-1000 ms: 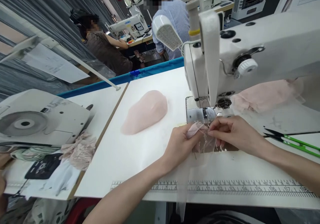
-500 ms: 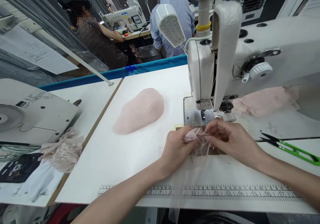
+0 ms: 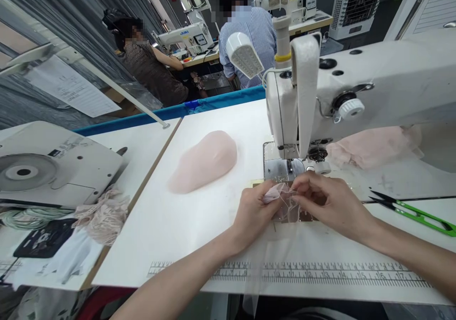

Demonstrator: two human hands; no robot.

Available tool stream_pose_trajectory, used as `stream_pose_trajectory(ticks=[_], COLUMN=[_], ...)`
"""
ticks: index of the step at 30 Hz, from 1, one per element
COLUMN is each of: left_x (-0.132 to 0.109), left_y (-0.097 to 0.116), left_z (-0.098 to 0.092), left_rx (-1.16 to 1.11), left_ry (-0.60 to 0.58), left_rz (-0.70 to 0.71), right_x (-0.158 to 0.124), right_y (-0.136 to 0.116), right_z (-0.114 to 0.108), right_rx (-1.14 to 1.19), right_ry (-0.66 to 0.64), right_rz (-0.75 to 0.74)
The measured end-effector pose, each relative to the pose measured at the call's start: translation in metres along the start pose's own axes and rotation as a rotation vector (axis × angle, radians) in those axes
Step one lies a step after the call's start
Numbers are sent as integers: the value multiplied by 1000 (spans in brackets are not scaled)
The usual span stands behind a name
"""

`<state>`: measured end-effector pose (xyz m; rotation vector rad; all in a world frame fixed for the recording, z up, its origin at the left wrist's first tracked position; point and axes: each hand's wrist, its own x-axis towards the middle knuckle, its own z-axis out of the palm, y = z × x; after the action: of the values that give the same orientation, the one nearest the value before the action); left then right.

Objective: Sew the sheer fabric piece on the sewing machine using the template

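Already gathered at the front of the needle plate (image 3: 281, 169): a small piece of sheer pink fabric (image 3: 281, 197), pinched between both hands just short of the presser foot (image 3: 290, 164). Left hand (image 3: 254, 214) closed on the fabric's left edge, thumb and fingers bunching it. Right hand (image 3: 329, 201) curled over the right edge, fingertips pressing the fabric toward the left hand; grip looks like a light pinch rather than a fist. Not yet under the foot, as far as can be told, so stitching on this piece seems unstarted, or only about to begin. Whether any seam already runs through it cannot be made out, the weave being too thin and crumpled.

Lying well to the left on the white table (image 3: 171, 234), untouched: a smooth pink moulded pad (image 3: 204, 160). Tucked behind the sewing machine (image 3: 356, 92), under its arm: a loose pile of pink cloth (image 3: 370, 146), perhaps finished or waiting pieces, cannot tell which. Resting to the right, apart from both hands: green thread snips (image 3: 416, 210). Running along the table's near edge: a printed ruler strip (image 3: 320, 275), with a length of sheer fabric hanging over it.

Judged so: positioning and aligning in hand, feeding and sewing still to come.
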<state>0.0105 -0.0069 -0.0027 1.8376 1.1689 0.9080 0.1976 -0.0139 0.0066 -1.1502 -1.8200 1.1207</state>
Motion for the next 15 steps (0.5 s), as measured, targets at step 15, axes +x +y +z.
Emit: stream_pose_trajectory(ticks=[15], left_x=[-3], left_y=[-2], left_z=[-1], left_rx=[163], left_ry=[55], left_rz=[94], right_x=[-2], right_y=[4], right_z=[-1], right_rx=[-41], right_ry=[-9], right_rz=[-83])
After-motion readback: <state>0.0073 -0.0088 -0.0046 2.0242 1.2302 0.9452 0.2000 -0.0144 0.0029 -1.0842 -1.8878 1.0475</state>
